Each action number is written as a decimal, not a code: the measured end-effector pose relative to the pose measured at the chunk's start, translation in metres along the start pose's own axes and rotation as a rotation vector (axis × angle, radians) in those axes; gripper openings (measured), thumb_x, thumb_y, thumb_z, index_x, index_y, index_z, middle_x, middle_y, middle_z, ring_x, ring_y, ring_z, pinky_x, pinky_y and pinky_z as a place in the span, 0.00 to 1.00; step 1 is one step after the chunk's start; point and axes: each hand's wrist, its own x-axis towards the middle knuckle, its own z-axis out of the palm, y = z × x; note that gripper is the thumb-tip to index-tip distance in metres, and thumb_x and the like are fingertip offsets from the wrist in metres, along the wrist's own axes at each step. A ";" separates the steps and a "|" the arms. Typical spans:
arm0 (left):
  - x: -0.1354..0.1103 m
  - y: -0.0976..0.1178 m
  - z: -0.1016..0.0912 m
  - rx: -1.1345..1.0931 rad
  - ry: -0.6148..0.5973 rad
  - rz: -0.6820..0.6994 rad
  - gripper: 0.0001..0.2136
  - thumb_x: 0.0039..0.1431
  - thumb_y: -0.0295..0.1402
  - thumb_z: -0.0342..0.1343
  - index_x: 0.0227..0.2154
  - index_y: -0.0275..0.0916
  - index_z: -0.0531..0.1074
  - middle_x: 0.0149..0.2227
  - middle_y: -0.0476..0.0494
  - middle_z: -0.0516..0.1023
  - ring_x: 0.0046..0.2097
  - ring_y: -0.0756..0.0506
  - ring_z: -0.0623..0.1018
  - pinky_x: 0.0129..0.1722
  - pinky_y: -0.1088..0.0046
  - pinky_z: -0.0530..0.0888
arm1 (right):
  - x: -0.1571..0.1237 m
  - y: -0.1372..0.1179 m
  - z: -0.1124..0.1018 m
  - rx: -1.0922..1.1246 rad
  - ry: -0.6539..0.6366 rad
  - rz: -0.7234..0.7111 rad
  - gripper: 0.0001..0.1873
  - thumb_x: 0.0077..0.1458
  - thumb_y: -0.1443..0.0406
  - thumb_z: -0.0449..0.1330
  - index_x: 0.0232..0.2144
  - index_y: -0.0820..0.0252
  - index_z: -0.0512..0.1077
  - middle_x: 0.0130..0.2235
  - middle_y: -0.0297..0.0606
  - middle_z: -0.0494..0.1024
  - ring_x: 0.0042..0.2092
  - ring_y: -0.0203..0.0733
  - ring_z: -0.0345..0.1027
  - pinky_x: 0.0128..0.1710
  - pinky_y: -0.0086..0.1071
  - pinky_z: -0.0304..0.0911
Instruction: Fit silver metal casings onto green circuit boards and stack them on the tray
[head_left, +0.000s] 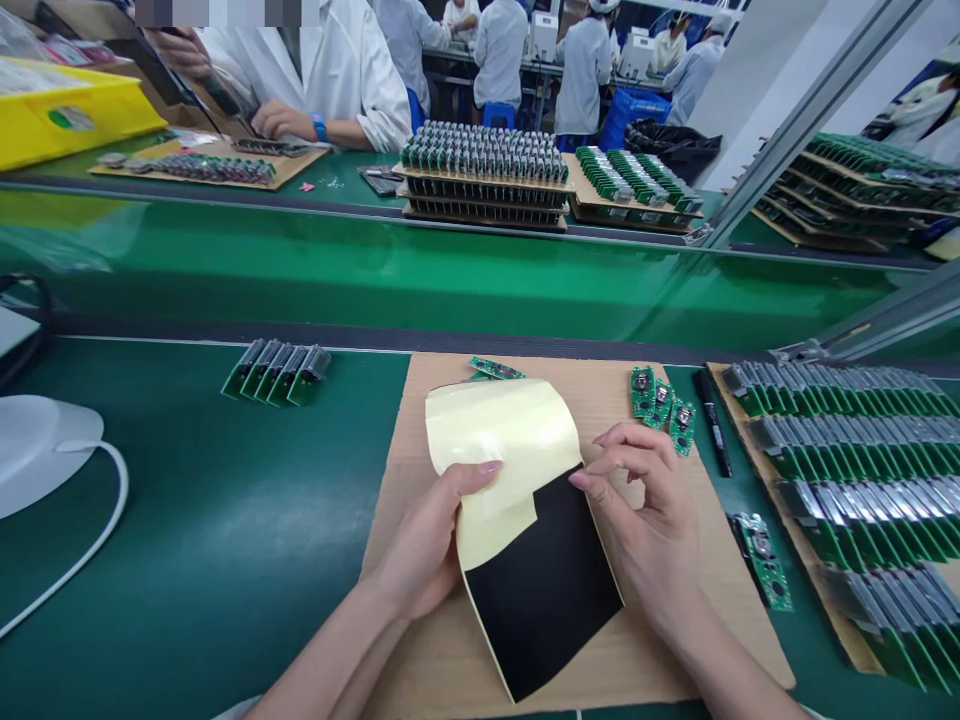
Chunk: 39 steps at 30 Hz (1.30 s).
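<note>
My left hand [431, 535] grips a pale yellow backing sheet [502, 425], its thumb lying on top and the other fingers hidden beneath. Black adhesive material [544, 590] covers the lower part of the sheet, with a stepped edge where the bare paper begins. At the upper right corner of the black area, my right hand [645, 500] has thumb and index finger pinched together. Whether a piece is lifted there is too small to tell. Both hands are above a cardboard sheet [405, 480]. Small green circuit boards [660, 400] lie at its upper right; others are partly hidden behind the backing sheet.
On the right, a board carries rows of upright circuit boards [862, 480], with a black marker [712, 420] and a loose circuit board [765, 560] beside it. Several upright boards [277, 370] stand at left, near a white device base [45, 450]. Across a barrier, a person [315, 80] works.
</note>
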 end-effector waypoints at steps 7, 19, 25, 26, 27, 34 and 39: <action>0.001 0.002 0.000 0.020 0.013 -0.002 0.23 0.52 0.38 0.59 0.51 0.34 0.73 0.47 0.36 0.81 0.50 0.33 0.78 0.50 0.59 0.74 | 0.000 0.002 0.000 -0.066 -0.009 -0.022 0.05 0.58 0.64 0.63 0.38 0.49 0.73 0.39 0.36 0.69 0.43 0.44 0.66 0.40 0.39 0.64; 0.000 0.001 -0.003 0.129 -0.051 0.046 0.22 0.50 0.40 0.61 0.46 0.34 0.76 0.46 0.35 0.81 0.51 0.32 0.77 0.51 0.58 0.73 | 0.001 0.001 -0.003 -0.087 0.010 -0.035 0.03 0.58 0.65 0.63 0.31 0.51 0.75 0.38 0.35 0.65 0.41 0.44 0.64 0.38 0.39 0.62; 0.001 0.002 -0.004 0.111 -0.045 0.036 0.24 0.50 0.40 0.62 0.49 0.34 0.74 0.47 0.35 0.81 0.51 0.32 0.77 0.50 0.59 0.75 | -0.001 0.000 -0.001 -0.067 0.054 -0.048 0.06 0.56 0.68 0.64 0.30 0.50 0.73 0.37 0.33 0.65 0.41 0.43 0.65 0.38 0.38 0.61; 0.001 0.002 -0.004 0.105 -0.035 0.027 0.24 0.50 0.40 0.62 0.49 0.34 0.74 0.47 0.35 0.81 0.51 0.32 0.78 0.49 0.60 0.75 | -0.001 0.000 -0.001 -0.072 0.055 -0.046 0.06 0.56 0.68 0.64 0.30 0.50 0.73 0.38 0.33 0.65 0.41 0.43 0.65 0.39 0.38 0.61; 0.001 0.002 -0.003 0.096 -0.024 0.019 0.25 0.49 0.40 0.62 0.50 0.34 0.73 0.47 0.35 0.81 0.51 0.32 0.78 0.48 0.60 0.75 | -0.001 -0.001 -0.001 -0.078 0.054 -0.047 0.06 0.56 0.68 0.64 0.30 0.50 0.73 0.38 0.33 0.66 0.41 0.43 0.65 0.39 0.38 0.61; 0.001 0.002 -0.003 0.057 -0.015 0.023 0.24 0.51 0.38 0.61 0.51 0.35 0.72 0.49 0.36 0.80 0.52 0.33 0.77 0.48 0.62 0.76 | 0.000 0.001 -0.002 -0.137 0.022 -0.096 0.07 0.57 0.67 0.64 0.37 0.49 0.73 0.39 0.34 0.66 0.43 0.44 0.63 0.43 0.40 0.60; 0.002 0.001 -0.007 0.109 0.000 0.064 0.23 0.52 0.39 0.62 0.49 0.34 0.74 0.49 0.37 0.80 0.51 0.34 0.78 0.48 0.62 0.76 | 0.001 0.002 -0.003 -0.164 -0.017 -0.087 0.05 0.56 0.67 0.64 0.31 0.51 0.72 0.41 0.34 0.65 0.45 0.45 0.62 0.45 0.41 0.59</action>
